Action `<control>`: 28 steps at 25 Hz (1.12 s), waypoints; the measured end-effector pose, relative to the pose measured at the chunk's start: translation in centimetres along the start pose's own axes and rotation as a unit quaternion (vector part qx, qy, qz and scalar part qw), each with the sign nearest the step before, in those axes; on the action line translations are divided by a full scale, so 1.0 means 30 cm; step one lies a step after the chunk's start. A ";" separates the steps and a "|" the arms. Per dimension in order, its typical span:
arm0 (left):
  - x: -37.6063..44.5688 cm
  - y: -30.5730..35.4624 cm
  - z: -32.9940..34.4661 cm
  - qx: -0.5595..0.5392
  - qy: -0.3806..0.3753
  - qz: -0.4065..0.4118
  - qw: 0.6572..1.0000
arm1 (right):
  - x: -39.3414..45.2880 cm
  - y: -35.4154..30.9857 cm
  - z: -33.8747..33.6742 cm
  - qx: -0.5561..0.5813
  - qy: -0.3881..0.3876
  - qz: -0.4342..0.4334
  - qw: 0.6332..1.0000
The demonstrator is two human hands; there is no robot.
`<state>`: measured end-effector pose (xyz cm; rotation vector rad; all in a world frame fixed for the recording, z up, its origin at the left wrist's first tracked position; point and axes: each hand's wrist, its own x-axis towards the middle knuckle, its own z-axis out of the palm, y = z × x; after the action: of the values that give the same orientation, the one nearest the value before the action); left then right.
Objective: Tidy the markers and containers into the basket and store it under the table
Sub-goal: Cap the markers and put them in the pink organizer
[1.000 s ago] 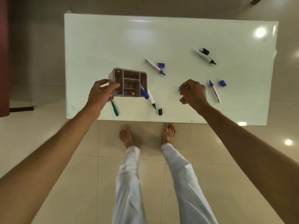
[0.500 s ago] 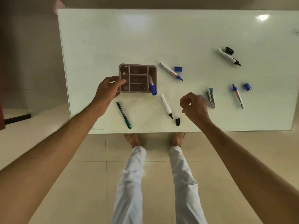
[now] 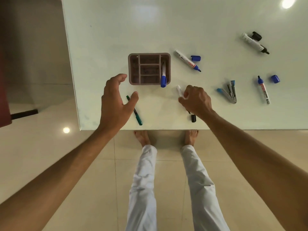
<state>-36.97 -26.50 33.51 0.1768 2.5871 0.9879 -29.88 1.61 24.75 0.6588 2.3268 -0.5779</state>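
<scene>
Pinching white marker (image 3: 179,91) on worktop (image 3: 108,30), right hand (image 3: 195,101) at 5 o'clock of basket (image 3: 149,68). Left hand (image 3: 115,104) spread, empty, at 8 o'clock. Best: cap (image 3: 193,118) first, then drop marker upright into free compartment.

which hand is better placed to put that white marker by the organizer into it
Right. The right hand already pinches the white marker, just beside the brown organizer. The left hand hangs open over the green pen, holding nothing.
</scene>
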 end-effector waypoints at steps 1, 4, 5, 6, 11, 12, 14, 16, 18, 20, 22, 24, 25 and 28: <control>-0.024 0.013 0.012 0.019 0.010 0.013 1.000 | 0.007 0.010 -0.013 0.023 -0.007 0.019 1.000; -0.096 0.067 0.077 0.071 0.027 0.036 0.996 | 0.007 0.057 -0.092 0.229 0.003 0.094 0.969; -0.121 0.092 0.113 0.084 0.033 0.048 0.995 | -0.006 0.084 -0.137 0.318 0.008 0.121 0.940; -0.141 0.121 0.155 0.089 0.031 0.063 0.994 | -0.027 0.114 -0.185 0.392 0.005 0.140 0.909; -0.182 0.235 0.413 0.117 -0.076 0.036 0.990 | -0.142 0.321 -0.322 0.549 -0.040 0.147 0.822; -0.185 0.245 0.463 0.116 -0.091 0.004 0.989 | -0.163 0.358 -0.327 0.553 -0.048 0.141 0.820; -0.194 0.269 0.565 0.101 -0.132 -0.051 0.985 | -0.204 0.429 -0.330 0.547 -0.059 0.137 0.824; -0.207 0.290 0.659 0.113 -0.181 -0.068 0.975 | -0.244 0.486 -0.319 0.533 -0.062 0.139 0.832; -0.213 0.310 0.733 0.122 -0.193 -0.081 0.970 | -0.278 0.531 -0.307 0.528 -0.060 0.142 0.835; -0.204 0.315 0.771 0.122 -0.180 -0.080 0.973 | -0.304 0.557 -0.293 0.528 -0.055 0.139 0.836; -0.192 0.315 0.787 0.127 -0.175 -0.062 0.974 | -0.325 0.571 -0.286 0.525 -0.052 0.135 0.839; -0.186 0.311 0.774 0.124 -0.185 -0.048 0.974 | -0.339 0.570 -0.283 0.524 -0.050 0.132 0.840; -0.187 0.313 0.761 0.108 -0.189 -0.053 0.975 | -0.344 0.565 -0.284 0.526 -0.049 0.130 0.839; -0.191 0.340 0.713 -0.107 -0.149 -0.226 0.957 | -0.361 0.540 -0.289 0.529 -0.046 0.114 0.840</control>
<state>-23.72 -7.03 27.23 -0.2900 2.0945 0.9705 -17.16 15.71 34.45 1.3165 1.6314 -1.7531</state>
